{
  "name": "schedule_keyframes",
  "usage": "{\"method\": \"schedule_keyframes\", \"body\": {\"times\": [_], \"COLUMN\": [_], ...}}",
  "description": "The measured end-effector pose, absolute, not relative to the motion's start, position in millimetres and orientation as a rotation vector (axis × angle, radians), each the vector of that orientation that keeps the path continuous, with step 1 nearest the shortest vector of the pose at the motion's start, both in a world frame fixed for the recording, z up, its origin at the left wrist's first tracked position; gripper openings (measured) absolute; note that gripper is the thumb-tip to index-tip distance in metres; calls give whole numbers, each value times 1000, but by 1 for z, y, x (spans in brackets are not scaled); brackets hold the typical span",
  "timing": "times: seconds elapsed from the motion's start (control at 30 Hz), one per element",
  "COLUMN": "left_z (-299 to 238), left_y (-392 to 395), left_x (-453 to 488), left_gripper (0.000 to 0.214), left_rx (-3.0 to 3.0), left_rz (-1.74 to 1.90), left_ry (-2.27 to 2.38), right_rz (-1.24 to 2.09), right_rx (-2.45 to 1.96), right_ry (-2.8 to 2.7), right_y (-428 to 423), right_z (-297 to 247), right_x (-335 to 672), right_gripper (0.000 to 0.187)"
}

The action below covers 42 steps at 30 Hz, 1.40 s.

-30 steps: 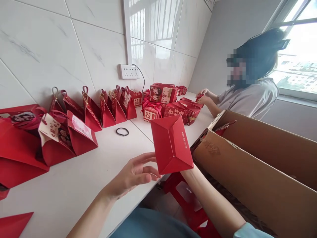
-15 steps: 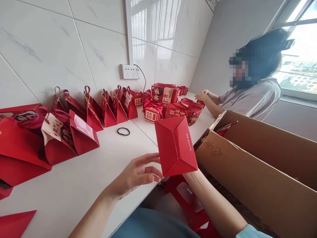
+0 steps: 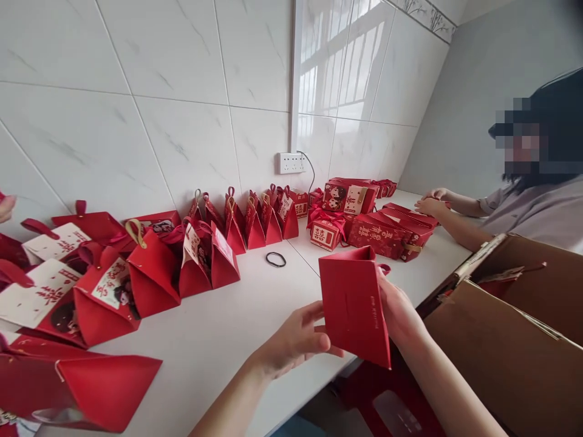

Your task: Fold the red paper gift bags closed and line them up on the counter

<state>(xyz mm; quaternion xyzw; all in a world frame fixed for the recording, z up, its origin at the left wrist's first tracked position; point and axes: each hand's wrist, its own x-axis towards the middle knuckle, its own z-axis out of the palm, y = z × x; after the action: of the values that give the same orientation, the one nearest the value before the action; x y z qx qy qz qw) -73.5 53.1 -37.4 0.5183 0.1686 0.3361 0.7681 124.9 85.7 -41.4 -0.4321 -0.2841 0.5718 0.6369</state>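
Right hand [image 3: 403,309]: fingers closed along the right side of a red paperboard gift box [image 3: 353,309], gripping it; fingertips mostly hidden behind the box.
Left hand [image 3: 296,340]: half spread, thumb apart from the fingers, at the box's lower left edge. Some fingers pass behind the box; cannot tell whether they touch it or bear weight.
Box position: raised over the near edge of the white table [image 3: 237,328], tilted, a plain red face toward the wearer, small pale print near that face's right edge. A dark red ribbon loop [image 3: 385,269] shows at its upper right.
Table, left: peaked red gift boxes [image 3: 155,273] with ribbon loops, in a group from the near left corner toward the wall; a row of smaller peaked boxes [image 3: 234,227] stands close to the tiled wall [image 3: 182,139].
Table, centre: black elastic band [image 3: 276,260] lying flat, apart from the boxes.
Table, far right: small box with a double-happiness label [image 3: 325,235], larger box with cartoon figures [image 3: 348,197] behind it.
Wall: white power strip [image 3: 290,163], dark cable.
Right side: cardboard carton [image 3: 510,346], red paperboard inside.
Far right: co-worker [image 3: 537,209], both hands together above the table; object between them unclear.
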Motion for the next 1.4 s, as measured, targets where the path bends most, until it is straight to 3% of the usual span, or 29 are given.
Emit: {"method": "schedule_keyframes", "body": {"times": [0.23,0.43,0.5,0.67,0.9,1.1,1.4], "left_z": [-39,-44,-45,-48,-54,-56,-61], "left_y": [52,54,55,59,68,67,64], "left_x": [-70,-68,-68,-68,-71,-68,-56], "left_gripper": [93,54,51,71,90,68,54], "left_rx": [1130,935,812,861,1071,1181,1217], "left_rz": [891,1104,1149,1071,1019,909,889], "left_ry": [469,646,686,726,1127,1163,1065], "right_rz": [1247,1163,1150,1196,1030,685,669], "right_rx": [-971,-844,-777,-721,-818,-980,-1027], "right_ry": [-479,-652,-774,-1357,-1612,-1949,-2211], "right_y": [91,80,75,69,101,149,168], "right_z": [-35,-29,-28,-31,-35,-77,-93], "right_x": [134,128,121,94,58,14,-34], "right_gripper": [40,43,49,50,39,51,63]}}
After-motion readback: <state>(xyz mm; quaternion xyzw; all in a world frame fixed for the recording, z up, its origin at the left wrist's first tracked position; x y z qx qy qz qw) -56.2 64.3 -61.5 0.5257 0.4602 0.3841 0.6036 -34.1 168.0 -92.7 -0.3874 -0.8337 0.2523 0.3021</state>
